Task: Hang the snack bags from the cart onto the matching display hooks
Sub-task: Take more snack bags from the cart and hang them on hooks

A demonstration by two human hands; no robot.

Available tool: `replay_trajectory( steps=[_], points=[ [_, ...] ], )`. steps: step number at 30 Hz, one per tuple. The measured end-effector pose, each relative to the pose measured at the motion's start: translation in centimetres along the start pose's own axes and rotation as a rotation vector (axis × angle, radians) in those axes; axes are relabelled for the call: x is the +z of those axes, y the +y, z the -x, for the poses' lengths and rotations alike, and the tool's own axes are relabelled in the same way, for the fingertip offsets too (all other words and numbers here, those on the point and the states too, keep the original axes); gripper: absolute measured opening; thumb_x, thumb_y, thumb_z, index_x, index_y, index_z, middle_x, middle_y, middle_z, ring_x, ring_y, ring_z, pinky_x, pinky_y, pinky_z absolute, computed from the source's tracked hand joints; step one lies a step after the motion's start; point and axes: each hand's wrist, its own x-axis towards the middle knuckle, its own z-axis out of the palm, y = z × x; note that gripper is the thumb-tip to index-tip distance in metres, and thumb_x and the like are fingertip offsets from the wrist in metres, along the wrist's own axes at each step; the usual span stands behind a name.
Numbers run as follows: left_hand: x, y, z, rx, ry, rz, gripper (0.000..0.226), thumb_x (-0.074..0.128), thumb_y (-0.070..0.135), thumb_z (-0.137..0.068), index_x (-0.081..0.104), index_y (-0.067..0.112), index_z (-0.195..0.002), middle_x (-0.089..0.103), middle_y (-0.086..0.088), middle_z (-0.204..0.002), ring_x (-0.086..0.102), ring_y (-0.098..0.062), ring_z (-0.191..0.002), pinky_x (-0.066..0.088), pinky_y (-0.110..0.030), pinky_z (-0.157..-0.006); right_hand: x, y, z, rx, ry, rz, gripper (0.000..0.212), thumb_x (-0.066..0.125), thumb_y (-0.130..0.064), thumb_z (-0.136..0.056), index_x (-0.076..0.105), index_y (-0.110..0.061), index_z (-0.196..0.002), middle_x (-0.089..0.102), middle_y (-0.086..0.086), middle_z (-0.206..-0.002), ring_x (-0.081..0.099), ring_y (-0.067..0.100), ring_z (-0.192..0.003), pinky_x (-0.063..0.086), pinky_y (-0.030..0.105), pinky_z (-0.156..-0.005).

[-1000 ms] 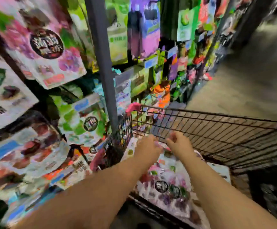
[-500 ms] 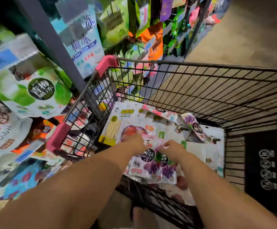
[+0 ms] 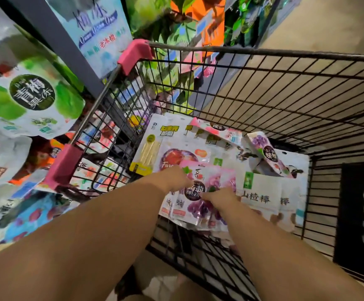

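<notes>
L grip (image 3: pixel 177 179) & R grip (image 3: pixel 218 196) both touching fanned purple grape snack bags (image 3: pixel 195 208), frame ctr, inside wire cart (image 3: pixel 263 51), finger closure too blurred to tell, display bags (image 3: pixel 33 94) upper left

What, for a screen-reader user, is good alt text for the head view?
The left hand and right hand hold purple grape jelly bags over other snack bags in a black wire cart; hanging bags fill the display beside it.
</notes>
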Motion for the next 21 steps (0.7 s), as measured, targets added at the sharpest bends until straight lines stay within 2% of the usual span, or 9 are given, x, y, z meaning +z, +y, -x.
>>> replay_trajectory(
  steps=[3, 5, 7, 9, 13, 15, 17, 19, 21],
  points=[
    [0.1, 0.0, -0.2, -0.037, 0.032, 0.096, 0.042, 0.057, 0.032, -0.094, 0.035, 0.011, -0.065, 0.034, -0.004, -0.059, 0.03, -0.016, -0.049, 0.025, -0.028, -0.048, 0.3, 0.4, -0.3, -0.031, -0.092, 0.019, 0.031, 0.079, -0.021, -0.079, 0.06, -0.004, -0.095, 0.064, 0.016, -0.091, 0.055, 0.022, -0.066, 0.041, 0.026, -0.055],
    [0.0, -0.1, 0.1, -0.085, 0.06, 0.213, 0.035, 0.061, 0.035, -0.092, 0.048, 0.006, -0.08, 0.047, -0.007, -0.068, 0.044, -0.017, -0.056, 0.033, -0.027, -0.053, 0.1, 0.0, 0.0, -0.093, -0.129, -0.075, 0.011, 0.07, -0.011, -0.085, 0.064, -0.003, -0.089, 0.065, 0.015, -0.088, 0.058, 0.025, -0.078, 0.047, 0.032, -0.068],
    [-0.1, -0.6, -0.1, -0.128, 0.085, 0.393, 0.064, 0.07, 0.041, -0.085, 0.044, -0.003, -0.123, 0.06, -0.014, -0.111, 0.059, -0.026, -0.094, 0.047, -0.032, -0.076, -0.6, -0.8, 0.7, -0.135, -0.177, -0.3, 0.003, 0.063, -0.005, -0.089, 0.066, -0.006, -0.09, 0.07, 0.016, -0.096, 0.063, 0.031, -0.095, 0.05, 0.043, -0.093],
    [-0.5, -1.0, 0.0, -0.127, 0.1, 0.59, 0.094, 0.077, 0.048, -0.076, 0.03, 0.0, -0.141, 0.052, -0.014, -0.132, 0.053, -0.031, -0.117, 0.042, -0.04, -0.1, -1.6, -1.8, 1.7, -0.172, -0.247, -0.54, 0.01, 0.055, -0.004, -0.095, 0.064, -0.007, -0.098, 0.07, 0.019, -0.105, 0.065, 0.033, -0.102, 0.05, 0.046, -0.097],
    [-2.0, -0.7, 1.4, -0.029, 0.003, 0.887, 0.103, 0.086, 0.049, -0.06, 0.038, 0.009, -0.141, 0.054, -0.008, -0.133, 0.057, -0.024, -0.113, 0.041, -0.046, -0.103, -3.8, -3.7, 4.4, -0.251, -0.502, -0.797, 0.025, 0.039, -0.012, -0.103, 0.054, -0.01, -0.123, 0.072, 0.016, -0.104, 0.072, 0.028, -0.087, 0.06, 0.04, -0.069],
    [-2.9, -0.7, 2.1, 0.006, -0.064, 0.966, 0.063, 0.084, 0.037, -0.068, 0.057, 0.009, -0.118, 0.07, -0.005, -0.106, 0.067, -0.018, -0.092, 0.053, -0.034, -0.078, -4.5, -4.5, 5.0, -0.3, -0.536, -0.762, 0.028, 0.039, -0.015, -0.103, 0.052, -0.011, -0.127, 0.072, 0.017, -0.106, 0.071, 0.03, -0.092, 0.059, 0.047, -0.08],
    [-3.5, -0.7, 2.5, 0.041, -0.093, 0.991, 0.025, 0.078, 0.027, -0.077, 0.066, 0.014, -0.094, 0.073, 0.0, -0.074, 0.068, -0.015, -0.064, 0.054, -0.027, -0.059, -5.0, -5.0, 5.0, -0.331, -0.511, -0.725, 0.028, 0.042, -0.021, -0.102, 0.053, -0.01, -0.125, 0.067, 0.021, -0.119, 0.065, 0.036, -0.107, 0.048, 0.057, -0.098],
    [-3.8, -0.5, 3.0, 0.077, 0.001, 1.019, 0.014, 0.078, 0.024, -0.077, 0.065, 0.019, -0.082, 0.072, 0.005, -0.065, 0.065, -0.016, -0.064, 0.055, -0.032, -0.066, -5.4, -5.2, 4.7, -0.318, -0.495, -0.715, 0.042, 0.043, -0.04, -0.099, 0.057, -0.01, -0.124, 0.066, 0.02, -0.123, 0.062, 0.037, -0.114, 0.045, 0.057, -0.102],
    [-3.8, -0.4, 2.9, 0.107, 0.094, 1.04, 0.016, 0.08, 0.022, -0.076, 0.065, 0.023, -0.082, 0.072, 0.008, -0.074, 0.063, -0.013, -0.077, 0.054, -0.03, -0.072, -5.2, -4.8, 3.9, -0.244, -0.358, -0.628, 0.054, 0.043, -0.058, -0.092, 0.063, -0.013, -0.114, 0.068, 0.015, -0.116, 0.063, 0.032, -0.108, 0.047, 0.05, -0.1]
  ],
)
